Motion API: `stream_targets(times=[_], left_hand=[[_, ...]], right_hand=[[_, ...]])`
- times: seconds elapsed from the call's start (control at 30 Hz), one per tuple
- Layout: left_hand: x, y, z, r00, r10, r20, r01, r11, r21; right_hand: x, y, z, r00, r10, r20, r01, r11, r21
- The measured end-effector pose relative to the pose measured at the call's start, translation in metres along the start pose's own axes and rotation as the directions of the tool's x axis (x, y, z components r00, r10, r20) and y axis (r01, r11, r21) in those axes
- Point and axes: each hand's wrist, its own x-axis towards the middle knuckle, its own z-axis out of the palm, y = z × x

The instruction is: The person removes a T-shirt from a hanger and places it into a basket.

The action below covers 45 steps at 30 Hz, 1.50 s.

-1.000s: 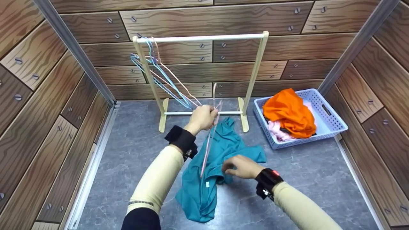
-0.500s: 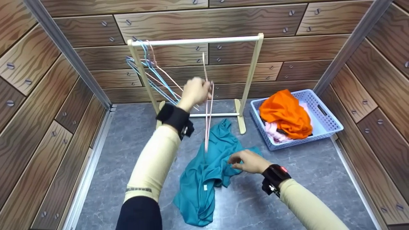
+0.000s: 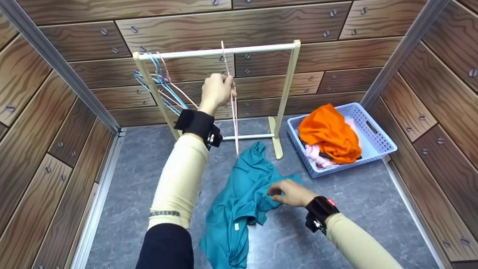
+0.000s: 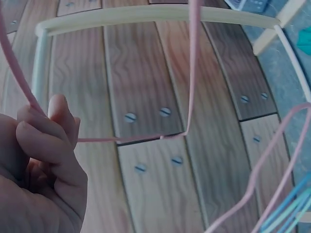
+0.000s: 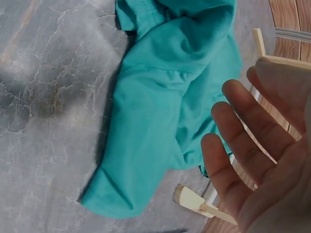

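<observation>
My left hand (image 3: 218, 89) grips a pink clothes hanger (image 3: 235, 123) near its neck, in front of the rack; the hook rises level with the top rail (image 3: 257, 48). In the left wrist view, fingers (image 4: 48, 131) curl round the pink hanger (image 4: 194, 63). A crumpled teal shirt (image 3: 242, 201) lies on the floor below. Just over its right side hovers my right hand (image 3: 291, 192), holding nothing. The right wrist view shows that hand (image 5: 262, 150) with fingers relaxed and apart from the teal shirt (image 5: 146, 126).
Several blue and pink hangers (image 3: 164, 84) hang at the left end of the wooden rack (image 3: 287, 89). A light blue basket (image 3: 377, 149) at the right holds orange cloth (image 3: 330, 134) and pink cloth (image 3: 317, 157). Wood-patterned walls (image 3: 444, 112) close in the floor.
My left hand has lifted the pink hanger up and away from the teal shirt to the rack's rail. The right hand has stayed close to the shirt, shifting only slightly.
</observation>
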Motion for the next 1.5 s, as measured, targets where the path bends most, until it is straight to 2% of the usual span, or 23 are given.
stream_targets(times=[0.2, 0.33, 0.43, 0.53, 0.6, 0.67, 0.77, 0.87, 0.93, 1.0, 1.1, 1.17, 1.33, 1.43, 1.5], left_hand=[[-0.009, -0.021, 0.008, 0.999, -0.028, 0.034, 0.027, 0.999, 0.017], [-0.019, -0.033, 0.011, 0.997, -0.044, 0.065, 0.041, 0.998, 0.046], [-0.031, -0.042, 0.013, 0.992, -0.048, 0.119, 0.042, 0.998, 0.048], [-0.046, -0.052, 0.015, 0.987, -0.031, 0.156, 0.019, 0.997, 0.081], [-0.058, -0.060, 0.016, 0.985, -0.021, 0.172, 0.002, 0.994, 0.111], [-0.070, -0.070, 0.019, 0.982, -0.007, 0.186, -0.022, 0.988, 0.152], [-0.086, -0.088, 0.024, 0.969, -0.036, 0.244, -0.005, 0.987, 0.163], [-0.101, -0.105, 0.029, 0.942, -0.092, 0.323, 0.043, 0.987, 0.153], [-0.109, -0.115, 0.032, 0.924, -0.134, 0.359, 0.080, 0.983, 0.163], [-0.115, -0.125, 0.034, 0.912, -0.170, 0.374, 0.104, 0.976, 0.189], [-0.119, -0.132, 0.042, 0.904, -0.193, 0.381, 0.117, 0.970, 0.214], [-0.121, -0.136, 0.046, 0.900, -0.202, 0.387, 0.130, 0.970, 0.204], [-0.124, -0.142, 0.055, 0.888, -0.211, 0.408, 0.150, 0.973, 0.178], [-0.125, -0.143, 0.061, 0.884, -0.217, 0.413, 0.151, 0.970, 0.188], [-0.126, -0.143, 0.065, 0.880, -0.219, 0.421, 0.151, 0.970, 0.190]], right_hand=[[0.009, 0.001, 0.012, 1.000, -0.019, 0.017, 0.019, 1.000, 0.001], [0.018, 0.001, 0.021, 1.000, 0.015, 0.014, -0.015, 1.000, -0.005], [0.027, 0.000, 0.030, 0.995, 0.094, -0.037, -0.096, 0.995, -0.042], [0.037, -0.006, 0.046, 0.976, 0.180, -0.119, -0.191, 0.977, -0.090], [0.044, -0.013, 0.060, 0.964, 0.205, -0.170, -0.226, 0.967, -0.118], [0.052, -0.020, 0.074, 0.963, 0.191, -0.193, -0.220, 0.965, -0.141], [0.059, -0.031, 0.097, 0.974, 0.170, -0.151, -0.196, 0.964, -0.179], [0.063, -0.036, 0.118, 0.980, 0.180, -0.091, -0.197, 0.950, -0.241], [0.063, -0.033, 0.131, 0.980, 0.177, -0.096, -0.197, 0.940, -0.280], [0.063, -0.026, 0.139, 0.980, 0.142, -0.137, -0.178, 0.934, -0.310], [0.057, -0.009, 0.136, 0.974, 0.097, -0.204, -0.161, 0.930, -0.330], [0.053, 0.000, 0.126, 0.970, 0.105, -0.218, -0.178, 0.921, -0.346], [0.037, 0.010, 0.098, 0.943, 0.276, -0.186, -0.322, 0.897, -0.303], [0.028, 0.009, 0.099, 0.927, 0.359, -0.109, -0.375, 0.886, -0.271], [0.024, 0.008, 0.105, 0.923, 0.378, -0.078, -0.383, 0.875, -0.297]])
